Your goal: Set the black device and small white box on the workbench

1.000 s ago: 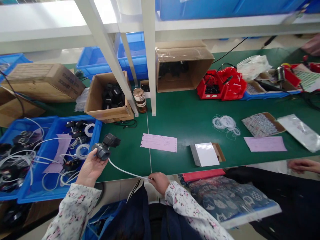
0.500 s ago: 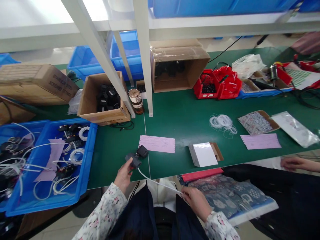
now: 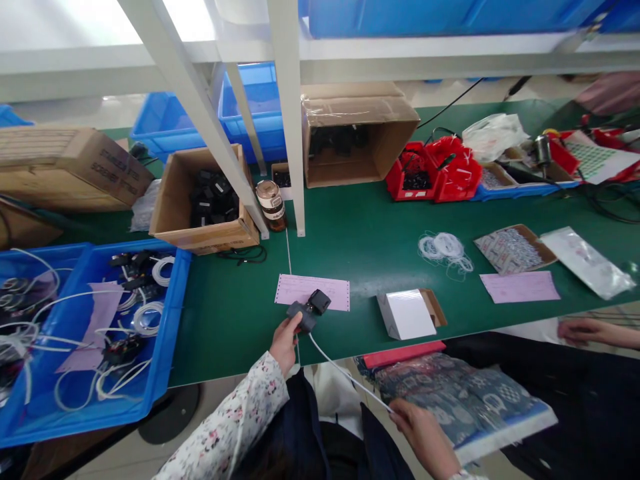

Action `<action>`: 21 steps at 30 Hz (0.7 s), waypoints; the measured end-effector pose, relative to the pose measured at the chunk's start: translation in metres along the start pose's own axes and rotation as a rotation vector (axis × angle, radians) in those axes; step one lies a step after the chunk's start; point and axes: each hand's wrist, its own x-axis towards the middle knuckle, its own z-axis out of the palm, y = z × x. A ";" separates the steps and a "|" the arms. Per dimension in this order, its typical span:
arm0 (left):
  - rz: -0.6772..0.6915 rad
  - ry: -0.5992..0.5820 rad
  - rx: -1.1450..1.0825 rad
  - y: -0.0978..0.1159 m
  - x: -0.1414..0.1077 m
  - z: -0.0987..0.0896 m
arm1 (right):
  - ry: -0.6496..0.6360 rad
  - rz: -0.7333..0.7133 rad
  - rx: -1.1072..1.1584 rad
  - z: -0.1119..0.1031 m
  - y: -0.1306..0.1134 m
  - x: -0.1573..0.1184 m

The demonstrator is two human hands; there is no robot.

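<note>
Cable (image 3: 345, 371) is already on unit (image 3: 302, 316); its run btwn hands is uncoiled as yet. Unit overlaps slip's (image 3: 285, 288) near edge in view; contact unclear. L hand (image 3: 285, 343), nearside of slip, grips unit, forearm angled up-R. R hand (image 3: 423, 430), nearside & R of slip, pinches cable, forearm angled up-L.

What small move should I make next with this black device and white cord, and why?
I'd probably ease your right hand toward your left hand: the white cord runs nearly straight between the right hand and the black device in your left, so there seems little slack.
</note>
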 end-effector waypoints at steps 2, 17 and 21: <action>0.009 0.000 0.003 -0.002 0.003 0.005 | -0.002 0.008 -0.003 0.001 -0.001 -0.001; 0.013 0.043 -0.015 -0.017 0.004 0.006 | -0.031 0.010 -0.019 0.014 -0.005 -0.003; -0.012 0.031 -0.049 -0.015 0.003 0.007 | -0.042 0.025 -0.035 0.011 -0.010 -0.003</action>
